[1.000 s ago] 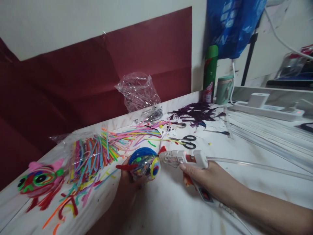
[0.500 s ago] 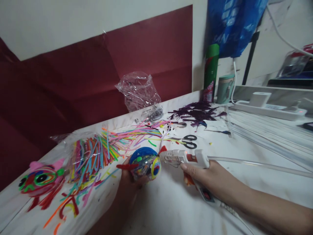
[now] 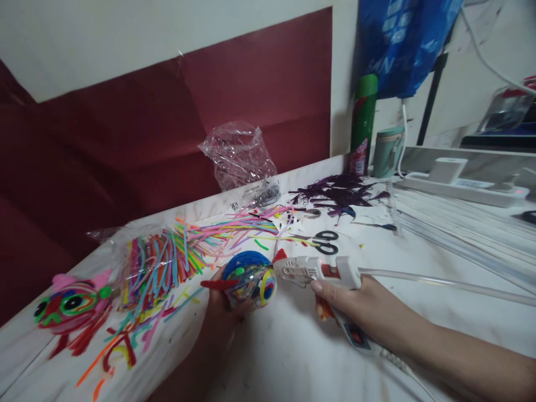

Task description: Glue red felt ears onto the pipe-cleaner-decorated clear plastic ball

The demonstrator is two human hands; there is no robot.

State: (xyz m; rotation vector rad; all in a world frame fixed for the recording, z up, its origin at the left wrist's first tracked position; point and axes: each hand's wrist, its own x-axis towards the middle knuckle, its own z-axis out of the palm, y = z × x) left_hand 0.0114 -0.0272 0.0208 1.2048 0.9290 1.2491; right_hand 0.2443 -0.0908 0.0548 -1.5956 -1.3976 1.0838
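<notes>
My left hand [image 3: 221,310] is closed around a round, clear craft figure [image 3: 247,279] with a coiled blue top, red side pieces and a yellow-ringed eye. In my right hand [image 3: 355,304] is a white hot glue gun [image 3: 318,269], gripped by its handle near the orange trigger. Its nozzle points left and sits right by the figure's red piece [image 3: 279,255]; whether the two touch I cannot tell. A long clear glue stick [image 3: 419,279] runs out of the gun's back over my wrist.
At the left stands a finished-looking pink and red figure [image 3: 71,307]. Pipe cleaners [image 3: 159,262] are heaped beside it, with cut bits around. Black-handled scissors [image 3: 325,243], purple shreds [image 3: 339,192], a power strip [image 3: 469,187] and more glue sticks [image 3: 452,218] lie farther back.
Both hands, the figure and the glue gun hold nearly the same position. The whole view has shifted very slightly.
</notes>
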